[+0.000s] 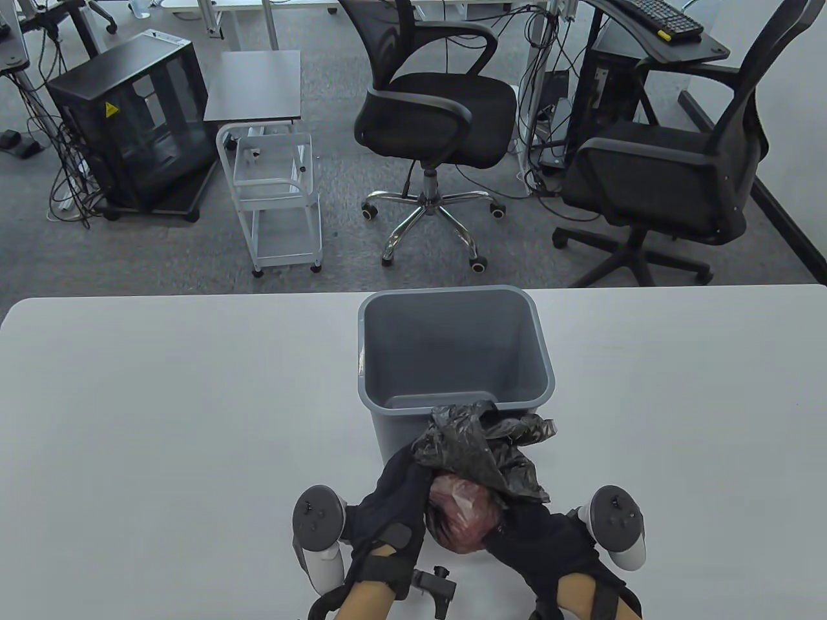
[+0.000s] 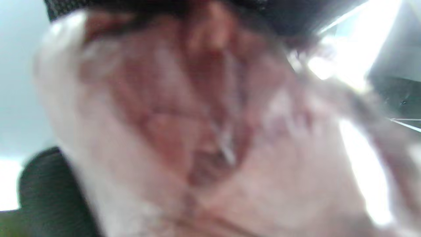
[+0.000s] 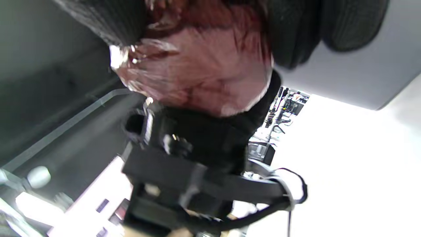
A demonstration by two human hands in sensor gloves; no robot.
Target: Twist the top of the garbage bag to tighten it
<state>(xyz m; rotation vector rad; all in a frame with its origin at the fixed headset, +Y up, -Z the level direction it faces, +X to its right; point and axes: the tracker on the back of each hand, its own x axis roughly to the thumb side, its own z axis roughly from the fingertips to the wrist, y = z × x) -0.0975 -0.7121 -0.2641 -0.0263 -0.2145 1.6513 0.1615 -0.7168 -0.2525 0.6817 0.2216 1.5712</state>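
A thin black garbage bag (image 1: pixel 481 445) is held above the table just in front of the grey bin (image 1: pixel 452 349). Its filled lower part (image 1: pixel 462 516) stretches see-through and shows reddish contents; its loose crumpled top flops toward the bin's near rim. My left hand (image 1: pixel 394 500) grips the bag's left side up by the neck. My right hand (image 1: pixel 536 533) holds the bulge from the right. The left wrist view is filled by the blurred reddish bag (image 2: pixel 204 131). In the right wrist view the bag (image 3: pixel 204 75) sits between my gloved fingers (image 3: pixel 292 36).
The grey bin stands open at the white table's (image 1: pixel 161 420) middle. Beyond the far edge are two black office chairs (image 1: pixel 433 116), a small white cart (image 1: pixel 278 194) and a black cabinet (image 1: pixel 129 123).
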